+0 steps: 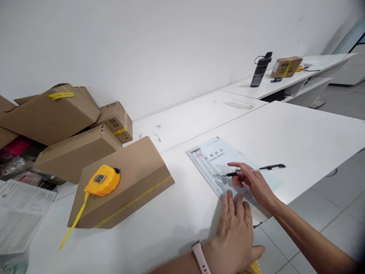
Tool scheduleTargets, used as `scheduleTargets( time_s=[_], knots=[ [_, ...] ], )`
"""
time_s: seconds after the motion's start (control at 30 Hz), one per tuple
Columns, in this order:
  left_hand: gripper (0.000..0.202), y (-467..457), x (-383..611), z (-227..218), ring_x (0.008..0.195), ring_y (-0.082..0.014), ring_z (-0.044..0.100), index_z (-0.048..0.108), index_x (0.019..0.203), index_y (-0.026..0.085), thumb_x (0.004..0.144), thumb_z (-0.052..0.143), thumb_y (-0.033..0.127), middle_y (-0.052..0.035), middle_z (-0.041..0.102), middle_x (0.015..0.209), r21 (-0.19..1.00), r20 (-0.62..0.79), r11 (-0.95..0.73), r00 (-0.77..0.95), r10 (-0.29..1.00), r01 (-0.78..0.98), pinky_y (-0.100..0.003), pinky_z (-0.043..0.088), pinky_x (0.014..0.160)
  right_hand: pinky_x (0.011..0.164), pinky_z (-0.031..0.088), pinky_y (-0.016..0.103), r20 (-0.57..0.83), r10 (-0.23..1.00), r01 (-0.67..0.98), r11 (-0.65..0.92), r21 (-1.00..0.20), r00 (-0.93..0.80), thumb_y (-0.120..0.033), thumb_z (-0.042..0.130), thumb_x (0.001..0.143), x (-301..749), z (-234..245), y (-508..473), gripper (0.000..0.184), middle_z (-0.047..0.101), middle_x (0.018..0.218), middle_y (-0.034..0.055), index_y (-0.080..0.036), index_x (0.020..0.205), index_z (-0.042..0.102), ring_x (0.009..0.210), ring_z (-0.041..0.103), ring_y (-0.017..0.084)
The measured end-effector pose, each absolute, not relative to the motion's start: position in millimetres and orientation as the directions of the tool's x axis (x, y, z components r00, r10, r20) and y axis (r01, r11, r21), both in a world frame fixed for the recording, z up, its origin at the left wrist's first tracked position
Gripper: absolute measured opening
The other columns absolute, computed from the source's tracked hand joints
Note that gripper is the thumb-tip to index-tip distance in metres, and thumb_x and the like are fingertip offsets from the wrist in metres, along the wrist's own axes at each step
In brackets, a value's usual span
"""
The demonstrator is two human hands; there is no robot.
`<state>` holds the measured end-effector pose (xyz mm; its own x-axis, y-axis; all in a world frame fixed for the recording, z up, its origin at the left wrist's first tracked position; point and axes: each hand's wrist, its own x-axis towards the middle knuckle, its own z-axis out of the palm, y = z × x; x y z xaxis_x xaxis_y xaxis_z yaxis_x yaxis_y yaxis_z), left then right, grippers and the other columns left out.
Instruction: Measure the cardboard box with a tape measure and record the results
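A black-and-clear pen point(270, 167) rests between the fingers of my right hand point(255, 182), its tip pointing left over a testing report booklet point(211, 152) with a pale blue cover. My left hand point(235, 224), with a pink band point(200, 257) at the wrist, lies flat with its fingers straight at the booklet's lower edge. Left of the booklet is a closed cardboard box point(142, 163). On its top lies a yellow tape measure point(104, 180) with some blade pulled out. Something yellow point(253, 268) shows partly beneath my left hand.
Several cardboard boxes point(62, 110) are piled at the left against the wall. Printed papers point(23, 213) lie at the lower left. On the far table stand a dark water bottle point(261, 70) and a small taped box point(286, 67). The white table's edge point(327, 173) runs along the right.
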<state>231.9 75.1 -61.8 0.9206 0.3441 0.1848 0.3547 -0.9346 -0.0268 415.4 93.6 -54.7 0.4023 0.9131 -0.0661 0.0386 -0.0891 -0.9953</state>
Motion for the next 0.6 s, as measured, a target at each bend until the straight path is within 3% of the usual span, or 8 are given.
scheduleTargets(
  time_s=[0.1,0.17,0.27,0.33,0.47,0.6],
  knots=[
    [0.088,91.8,225.9,-58.1,0.152,-0.0448,0.03,0.039,0.152,0.0,0.097,0.043,0.068,-0.0284,0.04,0.161,0.056,0.128,-0.943,0.935,0.331,0.327,-0.057,0.028,0.126,0.084,0.052,0.038,-0.1,0.939,0.031,-0.117,-0.993,0.33,-0.067,0.05,0.098,416.5,-58.7,92.8,0.054,0.075,0.097,0.0094,-0.021,0.115,0.074,0.089,0.065,0.024],
    [0.09,98.7,221.9,-57.2,0.153,-0.0448,0.029,0.039,0.152,0.002,0.095,0.042,0.071,-0.0319,0.037,0.161,0.13,0.102,-0.939,0.938,0.333,0.319,-0.057,0.033,0.124,0.076,0.051,0.034,-0.109,0.932,0.067,-0.14,-0.988,0.345,-0.066,0.058,0.095,415.8,-60.9,94.8,0.047,0.07,0.088,0.0053,-0.022,0.101,0.073,0.084,0.062,0.021],
    [0.089,102.2,219.3,-59.0,0.155,-0.0447,0.023,0.038,0.15,0.002,0.095,0.042,0.072,-0.0368,0.031,0.161,0.188,0.096,-0.925,0.931,0.352,0.33,-0.058,0.034,0.123,0.059,0.04,0.029,-0.082,0.943,0.134,-0.132,-0.982,0.324,-0.064,0.065,0.092,412.0,-62.1,102.2,0.042,0.054,0.071,-0.0025,-0.023,0.082,0.062,0.064,0.046,0.014],
    [0.086,102.7,219.4,-60.8,0.155,-0.0452,0.02,0.039,0.149,0.002,0.096,0.041,0.069,-0.0375,0.031,0.161,0.201,0.104,-0.924,0.931,0.35,0.325,-0.06,0.033,0.123,0.06,0.039,0.029,-0.051,0.958,0.139,-0.094,-0.986,0.282,-0.062,0.064,0.093,408.4,-62.1,108.0,0.041,0.052,0.072,-0.0027,-0.023,0.083,0.059,0.064,0.043,0.014],
    [0.079,103.8,220.6,-61.3,0.155,-0.0467,0.019,0.041,0.147,0.002,0.099,0.037,0.064,-0.0366,0.036,0.159,0.189,0.119,-0.931,0.933,0.339,0.313,-0.062,0.03,0.124,0.065,0.044,0.031,-0.061,0.966,0.079,-0.083,-0.993,0.249,-0.061,0.068,0.09,404.7,-66.8,114.8,0.038,0.061,0.083,0.0011,-0.024,0.097,0.061,0.073,0.053,0.018],
    [0.076,104.2,220.7,-59.3,0.153,-0.0479,0.025,0.043,0.146,0.002,0.1,0.036,0.061,-0.0344,0.041,0.157,0.132,0.142,-0.936,0.928,0.345,0.327,-0.061,0.034,0.122,0.055,0.037,0.029,-0.052,0.943,0.15,-0.107,-0.983,0.329,-0.057,0.068,0.09,407.2,-74.4,114.9,0.037,0.049,0.066,-0.0046,-0.024,0.081,0.055,0.059,0.045,0.014]
  ],
)
